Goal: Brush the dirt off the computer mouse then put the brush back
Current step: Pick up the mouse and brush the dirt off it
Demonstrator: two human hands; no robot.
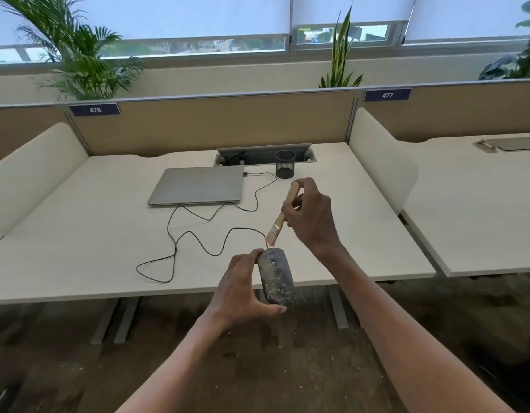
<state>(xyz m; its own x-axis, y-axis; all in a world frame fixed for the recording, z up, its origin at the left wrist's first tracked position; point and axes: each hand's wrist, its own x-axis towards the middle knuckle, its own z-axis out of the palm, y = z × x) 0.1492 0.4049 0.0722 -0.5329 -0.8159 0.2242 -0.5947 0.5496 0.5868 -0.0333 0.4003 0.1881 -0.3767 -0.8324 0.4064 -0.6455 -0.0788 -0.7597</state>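
Where the pale desk (pixel 78 222) runs back to the tan partition (pixel 228 123), a closed grey laptop (pixel 198 186) lies flat, with a black mesh cup (pixel 285 164) just right of its far corner, in front of the open cable tray (pixel 265 153); a thin black cord (pixel 180 231) runs from the laptop's right side in loose loops over the desktop to the mouse; plants (pixel 78 61) stand behind the partition under the window blinds; number plates read 476 and 477; nothing lies between brush and mouse.

Mouse (pixel 275 275): dark grey, blotched with pale dusty dirt, thickest toward its near end; held in the air at the desk's front edge; long axis running away from the person, cord end farthest.

Left hand (pixel 242 290) grips the mouse from its left side, fingers curled along it, thumb under the near end.

Right hand (pixel 311 213) pinches the brush (pixel 283 214) partway along its wooden handle, fingers bent round it; brush tilted, handle end up and away, pale bristles down and toward the left, just above the mouse's far end; contact cannot be told.
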